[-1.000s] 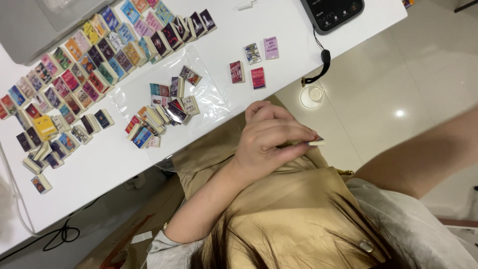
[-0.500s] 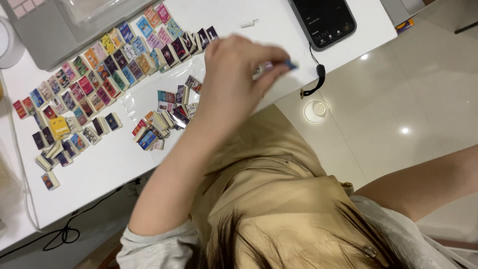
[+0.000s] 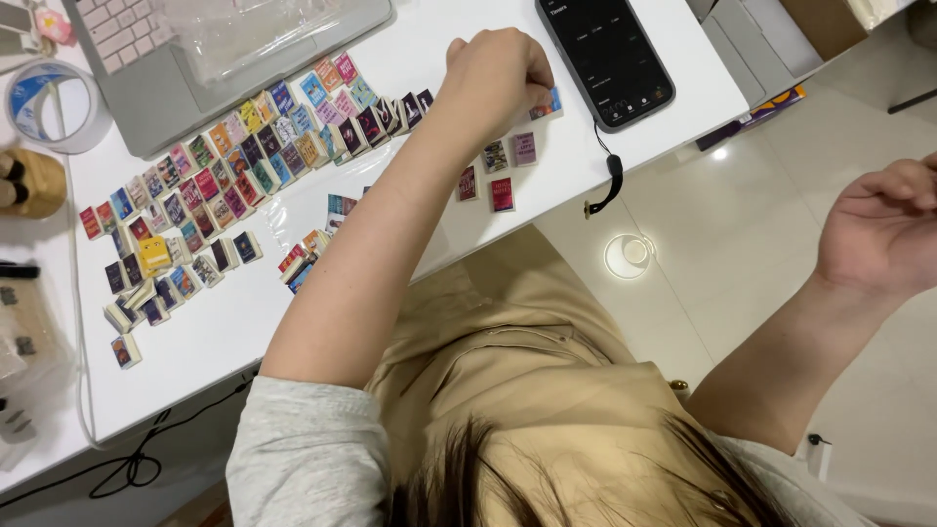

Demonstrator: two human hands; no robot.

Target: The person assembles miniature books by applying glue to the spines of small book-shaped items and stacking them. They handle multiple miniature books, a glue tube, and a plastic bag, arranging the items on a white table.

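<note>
The person's left hand (image 3: 498, 73) is curled over the far part of the white table (image 3: 224, 332). Its fingertips are pinched on a small blue-edged miniature book (image 3: 552, 101), which sits at the table surface just left of the dark phone (image 3: 605, 54). Most of the little book is covered by the fingers, so it cannot be told whether it rests fully on the table or is lifted slightly. The right hand (image 3: 878, 224) hangs out over the floor on the right, loosely curled and half open, with nothing visible in it.

The likeliest mishap is a slip. The piece is tiny and held only by the fingertips, so it could pop free and skid against the phone or off the table's right edge.

The forearm is a second risk. It stretches over the four separate little books (image 3: 498, 176) and passes close to the loose pile (image 3: 312, 254) on clear plastic film. A dropped wrist or a careless draw back could sweep these toward the near edge.

The long rows of miniature books (image 3: 224, 166) by the laptop (image 3: 195, 59) stand tightly packed, so one nudge could knock several out of line.
</note>
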